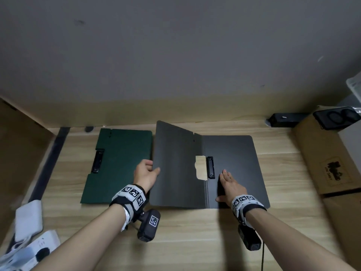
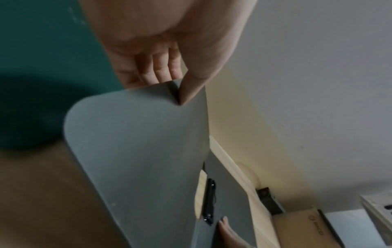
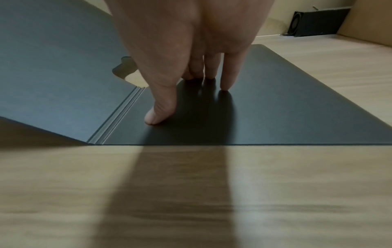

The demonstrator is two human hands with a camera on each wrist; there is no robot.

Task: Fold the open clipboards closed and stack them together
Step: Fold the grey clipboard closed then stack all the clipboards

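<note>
Left hand point(image 1: 145, 174) pinching raised black cover point(image 1: 175, 165), right hand point(image 1: 231, 184) flat on base, fingertips point(image 3: 224, 87) pressing, green clipboard point(image 1: 119, 165) visible overhead only

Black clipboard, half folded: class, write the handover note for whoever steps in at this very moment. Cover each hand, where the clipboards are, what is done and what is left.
Left hand: pinches the outer edge of the black clipboard's cover, which is lifted off the table.
Right hand: flat, fingers straight, pressing the black clipboard's clip-side panel down beside the clip.
Green clipboard: lies closed on the table, left of the black one, not stacked.
Done: green one folded; black cover raised.
Left: swing the cover over onto the clip side, move the right hand clear, then stack the two clipboards.
</note>
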